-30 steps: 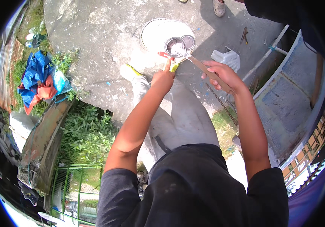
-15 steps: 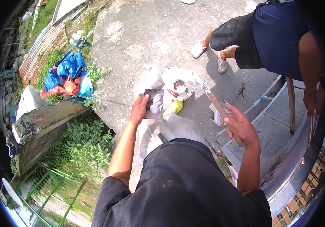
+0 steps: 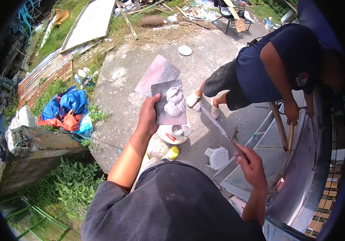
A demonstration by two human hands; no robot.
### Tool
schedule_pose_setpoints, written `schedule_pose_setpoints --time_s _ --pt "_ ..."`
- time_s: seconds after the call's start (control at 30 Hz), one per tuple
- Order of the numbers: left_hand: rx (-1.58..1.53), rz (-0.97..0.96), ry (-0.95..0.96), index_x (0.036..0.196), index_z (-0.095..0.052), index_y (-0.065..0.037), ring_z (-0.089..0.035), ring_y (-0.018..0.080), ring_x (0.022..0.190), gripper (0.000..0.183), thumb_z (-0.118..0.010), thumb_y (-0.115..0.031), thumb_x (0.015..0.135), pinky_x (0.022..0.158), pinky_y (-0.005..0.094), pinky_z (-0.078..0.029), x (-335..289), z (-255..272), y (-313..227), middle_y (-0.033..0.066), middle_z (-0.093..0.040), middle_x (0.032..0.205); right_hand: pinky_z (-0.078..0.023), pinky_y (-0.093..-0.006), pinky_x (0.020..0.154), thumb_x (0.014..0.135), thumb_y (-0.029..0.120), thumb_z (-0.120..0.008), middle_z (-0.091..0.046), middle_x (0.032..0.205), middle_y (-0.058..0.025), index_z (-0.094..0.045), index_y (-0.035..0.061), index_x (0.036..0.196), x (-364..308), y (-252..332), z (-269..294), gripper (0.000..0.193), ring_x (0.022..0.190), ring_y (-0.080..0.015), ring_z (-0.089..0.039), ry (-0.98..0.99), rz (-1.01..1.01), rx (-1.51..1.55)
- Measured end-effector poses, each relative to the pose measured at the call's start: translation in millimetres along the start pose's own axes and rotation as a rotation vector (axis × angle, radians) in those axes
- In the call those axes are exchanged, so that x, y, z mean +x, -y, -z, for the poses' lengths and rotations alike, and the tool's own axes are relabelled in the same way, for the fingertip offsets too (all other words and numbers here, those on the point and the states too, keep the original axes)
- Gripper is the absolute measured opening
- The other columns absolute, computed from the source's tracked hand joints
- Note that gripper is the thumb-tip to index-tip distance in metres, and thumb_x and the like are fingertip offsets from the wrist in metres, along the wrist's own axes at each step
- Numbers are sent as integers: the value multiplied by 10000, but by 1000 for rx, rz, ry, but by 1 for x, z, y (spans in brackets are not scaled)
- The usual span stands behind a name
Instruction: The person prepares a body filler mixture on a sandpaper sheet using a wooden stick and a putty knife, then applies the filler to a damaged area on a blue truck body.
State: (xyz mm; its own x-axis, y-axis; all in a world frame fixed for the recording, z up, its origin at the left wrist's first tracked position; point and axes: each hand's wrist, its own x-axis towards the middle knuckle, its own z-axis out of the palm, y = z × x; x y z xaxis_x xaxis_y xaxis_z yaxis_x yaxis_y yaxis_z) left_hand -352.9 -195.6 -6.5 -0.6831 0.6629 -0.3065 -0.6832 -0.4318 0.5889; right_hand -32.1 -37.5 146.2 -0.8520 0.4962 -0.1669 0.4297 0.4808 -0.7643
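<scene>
My left hand (image 3: 149, 114) grips the edge of a flat grey board (image 3: 161, 89), thumb on top. A mound of pale, putty-like paste (image 3: 175, 103) sits on it. My right hand (image 3: 251, 164) is closed round the lower end of a long wooden stick (image 3: 235, 144). Paste coats the stick's far part, with a lump (image 3: 197, 107) at its tip, pointing up and left, apart from the board. Below the board, a white round surface (image 3: 162, 135) carries two open tins (image 3: 177, 130) and a small red item (image 3: 170, 137).
At right, a bent-over co-worker (image 3: 256, 76) holds a torch (image 3: 290, 140) with its flame (image 3: 281, 180) by a long curved grey panel (image 3: 321, 148). A white plastic stool (image 3: 218, 157) stands near my right hand. Beyond the board lies a pinkish sheet (image 3: 158, 72); blue tarps (image 3: 70, 104) lie left.
The view has swung upward. My left hand has raised the board from beside the tins. A larger lump of paste shows at the stick's tip. The co-worker bends lower, torch flame near the panel.
</scene>
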Motion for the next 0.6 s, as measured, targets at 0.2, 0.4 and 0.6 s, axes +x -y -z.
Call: schedule_pose_setpoints --time_s 0.2,0.4,0.6 --pt "-124 15 82 1281 -486 -37 -641 237 1057 362 -485 -296 1028 958 410 -517 -18 -50 -3 113 -632 1185 -474 -302 739 928 42 -581 -623 987 -119 -602 20 1251 -29 29 7 324 828 -207 -606 -101 98 -228" --pt "22 70 216 1143 -523 -53 -615 145 951 306 -485 -339 1041 841 319 -514 -43 -54 6 72 -619 1061 -451 -302 720 943 57 -569 -579 914 -121 -614 19 1232 -55 66 23 296 785 -220 -565 -140 60 -316" --pt "-82 71 290 1146 -525 -50 -633 152 954 301 -469 -329 1049 844 330 -523 -70 -55 -1 85 -626 1080 -433 -291 677 948 43 -555 -545 869 -100 -613 26 1257 -60 84 27 316 728 -203 -540 -177 24 -355"
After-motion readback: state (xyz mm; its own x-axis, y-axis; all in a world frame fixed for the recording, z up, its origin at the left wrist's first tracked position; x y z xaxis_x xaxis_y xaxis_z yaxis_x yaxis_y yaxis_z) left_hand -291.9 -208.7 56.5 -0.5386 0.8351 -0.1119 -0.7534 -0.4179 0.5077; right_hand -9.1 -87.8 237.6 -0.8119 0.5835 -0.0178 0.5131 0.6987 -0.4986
